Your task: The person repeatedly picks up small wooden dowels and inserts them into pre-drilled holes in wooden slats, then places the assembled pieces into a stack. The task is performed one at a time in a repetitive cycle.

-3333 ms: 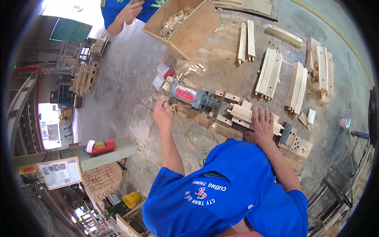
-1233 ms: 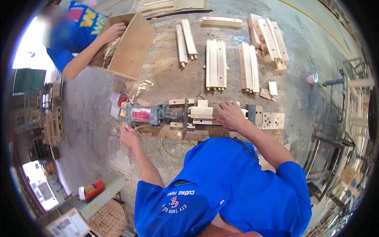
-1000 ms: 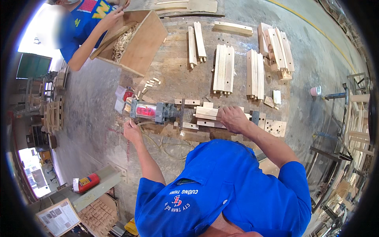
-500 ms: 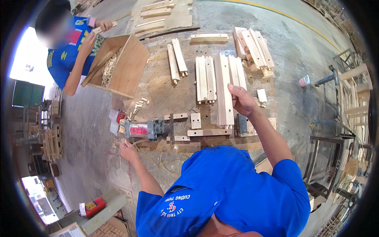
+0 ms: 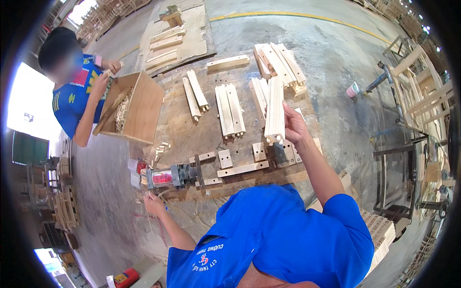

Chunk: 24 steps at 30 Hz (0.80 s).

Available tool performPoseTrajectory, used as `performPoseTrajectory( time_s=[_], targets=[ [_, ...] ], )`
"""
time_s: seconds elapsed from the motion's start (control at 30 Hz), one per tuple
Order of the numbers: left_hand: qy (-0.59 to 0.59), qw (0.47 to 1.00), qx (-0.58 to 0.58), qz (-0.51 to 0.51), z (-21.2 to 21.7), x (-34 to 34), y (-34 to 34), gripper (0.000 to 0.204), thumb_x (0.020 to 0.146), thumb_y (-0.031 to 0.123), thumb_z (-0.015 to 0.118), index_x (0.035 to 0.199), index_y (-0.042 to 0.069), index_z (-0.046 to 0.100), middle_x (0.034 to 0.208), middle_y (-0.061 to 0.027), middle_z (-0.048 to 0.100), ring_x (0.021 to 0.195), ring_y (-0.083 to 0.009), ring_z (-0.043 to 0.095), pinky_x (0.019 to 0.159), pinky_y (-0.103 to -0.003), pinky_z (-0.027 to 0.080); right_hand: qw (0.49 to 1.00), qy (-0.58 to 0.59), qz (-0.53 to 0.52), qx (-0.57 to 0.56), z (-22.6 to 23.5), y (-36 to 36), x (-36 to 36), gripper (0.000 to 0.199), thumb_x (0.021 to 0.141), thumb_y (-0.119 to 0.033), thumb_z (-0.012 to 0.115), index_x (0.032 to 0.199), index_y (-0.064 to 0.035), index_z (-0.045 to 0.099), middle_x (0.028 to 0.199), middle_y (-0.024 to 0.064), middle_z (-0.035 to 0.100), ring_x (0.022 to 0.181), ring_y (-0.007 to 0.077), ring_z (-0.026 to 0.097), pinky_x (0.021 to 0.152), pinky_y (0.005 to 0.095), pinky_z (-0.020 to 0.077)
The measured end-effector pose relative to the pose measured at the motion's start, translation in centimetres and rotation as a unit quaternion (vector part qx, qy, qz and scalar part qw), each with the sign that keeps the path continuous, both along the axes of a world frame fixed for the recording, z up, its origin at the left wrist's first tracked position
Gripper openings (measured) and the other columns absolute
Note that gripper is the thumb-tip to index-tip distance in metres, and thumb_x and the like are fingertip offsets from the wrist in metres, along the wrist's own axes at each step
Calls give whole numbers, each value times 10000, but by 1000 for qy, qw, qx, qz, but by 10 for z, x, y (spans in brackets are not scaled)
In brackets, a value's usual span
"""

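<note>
My right hand point(image 5: 294, 126) is raised and shut on a pale wooden slat piece point(image 5: 276, 108) with dowel pegs at its lower end, held upright above the work board. Below it on the board lie a flat bar point(image 5: 242, 169) and small drilled blocks point(image 5: 224, 158). My left hand point(image 5: 154, 205) is low on the floor just in front of a grey and red press tool point(image 5: 168, 176); a thin rod runs past its fingers, and its grip is unclear.
Stacks of slats point(image 5: 229, 110) point(image 5: 194, 96) point(image 5: 281, 60) lie beyond the board. A co-worker point(image 5: 77, 96) reaches into an open wooden box point(image 5: 141, 108) of dowels at left. Metal frames point(image 5: 398, 158) stand at right, a small cup point(image 5: 353, 90) on the concrete.
My right hand has picked the slat piece off the board by the press tool and lifted it up and away. My left hand stays by the tool.
</note>
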<state>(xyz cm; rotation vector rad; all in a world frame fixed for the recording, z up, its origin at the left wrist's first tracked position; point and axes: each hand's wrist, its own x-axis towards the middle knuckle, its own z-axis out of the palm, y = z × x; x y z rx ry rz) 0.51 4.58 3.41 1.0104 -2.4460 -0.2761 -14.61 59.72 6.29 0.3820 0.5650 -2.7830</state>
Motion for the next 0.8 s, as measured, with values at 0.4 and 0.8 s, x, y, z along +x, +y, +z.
performPoseTrajectory(
  time_s=[0.4, 0.8],
  targets=[
    [-56, 997, -9, 51, 21, 3, 23, 335, 1013, 349, 614, 1121, 81, 784, 1007, -197, 774, 900, -432, 724, 799, -520, 555, 970, 8, -114, 217, 31, 94, 106, 448, 1030, -370, 675, 1305, -17, 651, 1126, 110, 760, 971, 193, 752, 875, 368, 631],
    [-126, 799, 84, -582, -56, 26, 333, 341, 1012, 344, 606, 1111, 66, 775, 992, -180, 779, 892, -388, 741, 782, -511, 572, 840, -135, -366, 378, 14, 276, 324, 397, 1016, -407, 693, 1235, -77, 667, 971, -4, 704, 819, 98, 652, 737, 289, 535]
  ],
)
